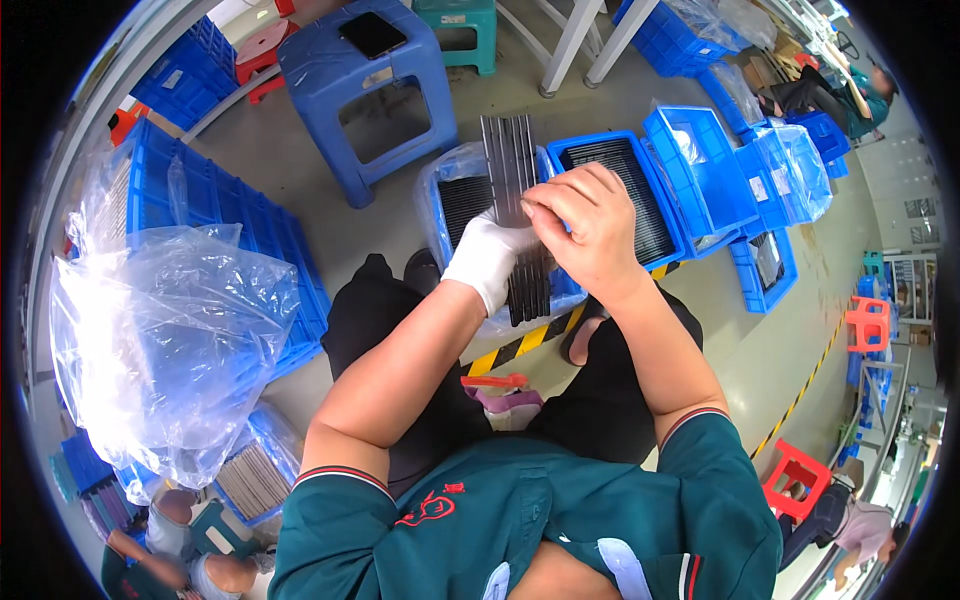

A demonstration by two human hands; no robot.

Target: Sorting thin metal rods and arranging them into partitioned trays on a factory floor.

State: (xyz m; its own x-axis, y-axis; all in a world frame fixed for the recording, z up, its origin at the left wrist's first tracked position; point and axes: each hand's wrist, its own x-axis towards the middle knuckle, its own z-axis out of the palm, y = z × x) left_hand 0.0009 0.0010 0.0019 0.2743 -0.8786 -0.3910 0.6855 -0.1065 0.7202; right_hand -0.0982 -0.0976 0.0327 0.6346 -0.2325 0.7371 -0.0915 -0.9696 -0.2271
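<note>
My left hand [487, 262], in a white glove, is closed round a stack of long, thin dark strips [508, 160] and holds them upright before me. My bare right hand [592, 228] is at the stack's right side, thumb and forefinger pinched together against the strips; what lies between the fingertips is too small to make out. Below the stack stands a blue bin lined with clear plastic [428, 208], with rows of similar dark pieces in it. Just right of it, partly behind my right hand, a blue crate [660, 190] holds more dark pieces in rows.
A blue stool [318, 72] with a black phone [373, 35] stands ahead on the left. Stacked blue crates [232, 215] with a clear plastic bag [180, 320] rise at my left. More blue bins [715, 165] are at the right. Other people sit at the edges of the view.
</note>
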